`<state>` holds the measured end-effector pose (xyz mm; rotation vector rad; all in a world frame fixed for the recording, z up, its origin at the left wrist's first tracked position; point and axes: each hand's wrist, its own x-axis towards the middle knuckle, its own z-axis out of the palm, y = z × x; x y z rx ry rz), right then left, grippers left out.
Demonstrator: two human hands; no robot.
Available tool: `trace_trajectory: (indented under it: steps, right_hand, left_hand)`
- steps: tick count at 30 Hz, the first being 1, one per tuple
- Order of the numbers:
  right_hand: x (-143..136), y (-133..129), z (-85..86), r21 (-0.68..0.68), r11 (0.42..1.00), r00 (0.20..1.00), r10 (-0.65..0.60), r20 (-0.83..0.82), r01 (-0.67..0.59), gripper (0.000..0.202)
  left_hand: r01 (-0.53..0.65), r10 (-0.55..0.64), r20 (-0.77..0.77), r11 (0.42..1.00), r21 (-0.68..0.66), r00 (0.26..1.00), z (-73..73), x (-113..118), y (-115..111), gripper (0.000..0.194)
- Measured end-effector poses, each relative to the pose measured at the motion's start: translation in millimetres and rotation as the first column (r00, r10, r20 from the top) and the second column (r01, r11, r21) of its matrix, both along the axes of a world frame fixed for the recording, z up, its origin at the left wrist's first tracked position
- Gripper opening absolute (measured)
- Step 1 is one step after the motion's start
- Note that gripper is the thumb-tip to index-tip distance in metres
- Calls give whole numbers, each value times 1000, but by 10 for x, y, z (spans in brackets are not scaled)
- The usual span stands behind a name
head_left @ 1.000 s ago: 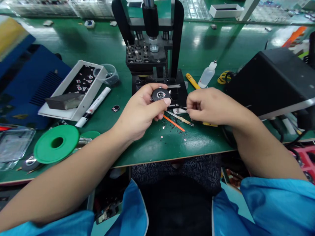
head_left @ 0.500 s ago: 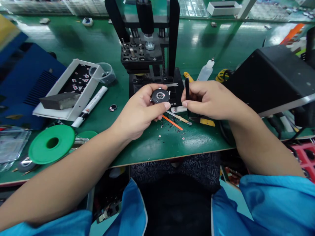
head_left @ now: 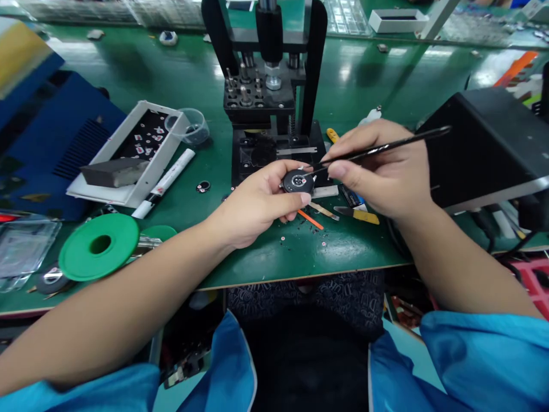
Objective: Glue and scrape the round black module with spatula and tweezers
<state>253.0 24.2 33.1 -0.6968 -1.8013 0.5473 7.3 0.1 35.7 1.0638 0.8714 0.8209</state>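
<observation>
Between the thumb and fingers of my left hand (head_left: 261,206) is a round black watch body (head_left: 295,182), its sensor side facing up with a small red-and-white dot on it. My right hand (head_left: 381,166) is closed round black tweezers (head_left: 390,145), held at a slant with the tips pointing left. Those tips reach the face of the watch body; whether they touch it I cannot tell. Below the hands lie an orange stick (head_left: 310,220), a thin blade-like tool (head_left: 325,211) and a yellow-handled knife (head_left: 360,214), among small dark scraps.
A black hand press (head_left: 261,103) stands behind my hands. To the left are a white tray (head_left: 132,189) of small stickers, a marker (head_left: 165,182), a clear cup (head_left: 195,133) and a green spool (head_left: 75,246). A black box-shaped device (head_left: 489,143) stands right.
My right hand has turned the tweezers from upright to slanted and brought their tips to the watch body. The left hand keeps its hold on the watch body. The whole view has shifted slightly.
</observation>
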Motion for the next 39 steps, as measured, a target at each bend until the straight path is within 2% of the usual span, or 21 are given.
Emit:
trace_trajectory:
  steps: [2,5,11,17,22,27,29,32,34,39]
  right_hand:
    - [-2,3,-65,20,999,996,35,78,-37,18]
    - [5,11,-127,6,1000,992,22,124,-23,19]
    - [-12,15,-118,77,996,998,40,49,-43,8]
    - [-8,22,-100,102,990,995,99,17,-100,12]
    - [6,14,-106,92,993,995,69,68,-75,8]
    - [-11,2,-84,97,987,991,127,33,-130,9]
    - [-15,8,-91,95,990,995,98,33,-101,4]
    - [-7,23,-115,93,995,999,26,48,-31,20]
    - [1,29,-127,96,995,999,-4,53,-1,24]
    - [-24,8,-112,64,998,999,19,40,-21,13]
  left_hand:
    - [14,-14,14,1000,-14,1000,5,1,3,64]
    - [16,-15,33,999,-30,999,14,0,2,67]
    - [43,-39,69,997,-59,997,5,-20,10,68]
    - [52,-47,85,997,-59,995,-6,-38,9,66]
    - [48,-45,55,998,-44,997,2,-32,-12,63]
    - [73,-70,64,996,-46,995,-2,-33,-10,63]
    - [80,-77,62,996,-43,995,-5,-35,-9,63]
    - [75,-73,60,997,-29,996,-6,-34,-13,65]
    - [62,-61,48,998,-20,997,-3,-30,-18,65]
    - [43,-41,38,999,-30,998,4,-19,-19,65]
